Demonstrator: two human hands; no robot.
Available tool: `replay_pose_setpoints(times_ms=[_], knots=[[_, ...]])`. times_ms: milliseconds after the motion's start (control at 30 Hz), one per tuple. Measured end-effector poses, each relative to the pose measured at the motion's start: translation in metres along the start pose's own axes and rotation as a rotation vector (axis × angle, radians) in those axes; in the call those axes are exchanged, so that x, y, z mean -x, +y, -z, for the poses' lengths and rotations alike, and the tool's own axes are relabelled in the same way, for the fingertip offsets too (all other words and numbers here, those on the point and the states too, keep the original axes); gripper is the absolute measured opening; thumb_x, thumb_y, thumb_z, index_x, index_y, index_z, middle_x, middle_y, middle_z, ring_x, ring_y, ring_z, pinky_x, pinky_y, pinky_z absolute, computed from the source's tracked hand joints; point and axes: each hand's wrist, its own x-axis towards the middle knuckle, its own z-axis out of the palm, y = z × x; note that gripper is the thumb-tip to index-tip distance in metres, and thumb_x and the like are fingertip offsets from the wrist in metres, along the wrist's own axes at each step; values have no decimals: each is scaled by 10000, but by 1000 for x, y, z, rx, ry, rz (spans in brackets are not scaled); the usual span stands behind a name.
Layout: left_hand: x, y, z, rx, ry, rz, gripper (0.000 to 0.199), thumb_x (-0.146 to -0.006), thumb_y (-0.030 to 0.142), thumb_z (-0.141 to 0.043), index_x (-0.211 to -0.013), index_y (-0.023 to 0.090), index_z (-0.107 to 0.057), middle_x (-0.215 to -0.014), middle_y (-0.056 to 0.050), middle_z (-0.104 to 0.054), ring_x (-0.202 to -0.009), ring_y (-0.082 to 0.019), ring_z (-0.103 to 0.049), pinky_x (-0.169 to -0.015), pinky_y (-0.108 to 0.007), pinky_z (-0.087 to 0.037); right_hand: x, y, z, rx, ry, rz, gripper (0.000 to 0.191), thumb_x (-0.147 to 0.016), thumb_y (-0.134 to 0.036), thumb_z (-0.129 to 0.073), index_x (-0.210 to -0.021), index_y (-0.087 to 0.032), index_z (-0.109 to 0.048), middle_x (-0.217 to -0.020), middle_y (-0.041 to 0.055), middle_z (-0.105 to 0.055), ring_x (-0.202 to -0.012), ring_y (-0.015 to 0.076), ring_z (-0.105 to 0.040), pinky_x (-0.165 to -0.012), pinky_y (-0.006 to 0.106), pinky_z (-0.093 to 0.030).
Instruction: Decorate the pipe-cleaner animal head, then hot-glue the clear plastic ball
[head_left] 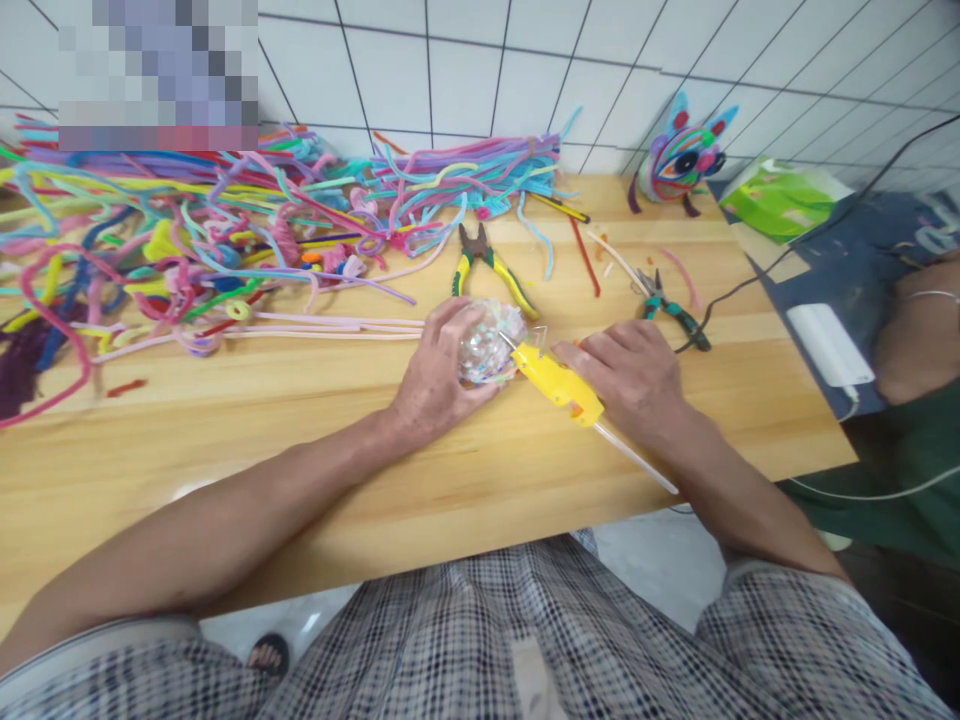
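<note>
Over the wooden table [360,400], my left hand [439,375] is closed around a shiny, whitish iridescent rounded object [491,345]; its exact kind is unclear. My right hand [630,370] grips a yellow hot glue gun [559,382], whose nozzle meets or nearly meets the shiny object's right side. A clear glue stick [637,460] juts from the gun's rear. Just beyond my left hand lie yellow-and-green pliers [487,265] with jaws apart. Small dark-green pliers [667,305] rest past my right hand.
Colourful pipe cleaners [225,220] are heaped along the back left. A fuzzy animal figure [681,160] stands at the back right, near a green-and-white packet [784,200]. A black cord [780,265] crosses the right side. Another person's arm [919,330] is beside a white device [829,345].
</note>
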Motion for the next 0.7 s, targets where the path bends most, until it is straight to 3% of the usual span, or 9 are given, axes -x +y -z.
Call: replay_pose_setpoints(times_ms=[200,333,467,700], knots=[[0,0,0,-2,-6,20,979,-822,314,-938,-1592,320,-332,-1589,-153,-495,-1522,-382,-514,-1281,-657,-460,1,-1,-3,-1,-19,-4,327,-1112,-259,-470,-1305,-262,-734,-905,61,-713,-896,249,-529,-853,406,-336],[0,0,-1,38,25,19,987,-814,288,-944,-1603,305,-352,-1567,-161,-510,-1508,-372,-534,-1288,-646,-463,2,4,-6,-55,36,-26,356,-1104,-352,-503,-1353,-228,-724,-949,80,-736,-906,259,-547,-842,421,-351],[1,-1,-1,49,21,32,1004,-811,275,-940,-1614,322,-340,-1578,-153,-504,-1512,-368,-539,-1288,-647,-468,2,6,-7,-88,45,-62,370,-1098,-360,-519,-1371,-206,-715,-934,84,-744,-893,259,-566,-838,414,-360],[-1,0,2,27,9,18,959,-830,300,-922,-1604,303,-354,-1570,-154,-519,-1506,-374,-531,-1275,-651,-471,0,0,-3,-101,56,4,380,-1116,-363,-476,-1368,-203,-710,-920,74,-747,-876,259,-562,-829,410,-363]])
